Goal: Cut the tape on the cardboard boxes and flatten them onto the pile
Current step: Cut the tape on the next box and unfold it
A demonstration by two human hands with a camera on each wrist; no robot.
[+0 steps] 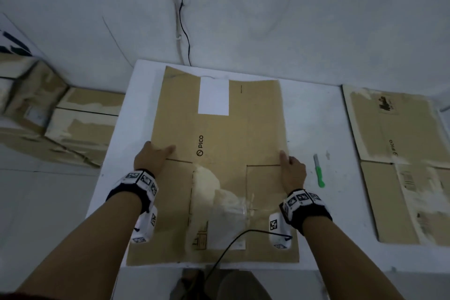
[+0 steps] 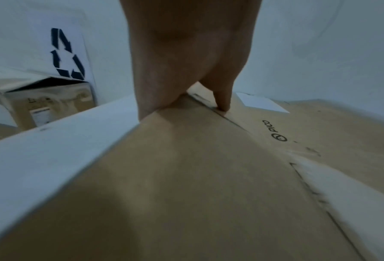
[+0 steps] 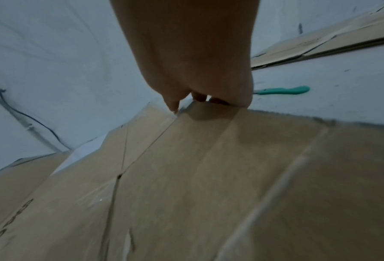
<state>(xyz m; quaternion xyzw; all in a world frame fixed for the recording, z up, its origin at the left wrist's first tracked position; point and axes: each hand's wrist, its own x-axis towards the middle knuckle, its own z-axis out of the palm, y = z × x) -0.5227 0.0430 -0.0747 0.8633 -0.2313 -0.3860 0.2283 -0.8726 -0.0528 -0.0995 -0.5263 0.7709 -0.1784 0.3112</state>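
From the head camera, a flattened cardboard box printed "PICO" lies across the middle of the white tabletop, with a blank white label near its far edge. The left hand grips its left edge and the right hand grips its right edge. A green box cutter lies toward the table's right side, a pile of flattened boxes beyond it.

The left wrist camera shows the thumb pressing on top, "PICO" alongside, and a recycling symbol on the wall.

In the right wrist view, fingers curl under the edge.
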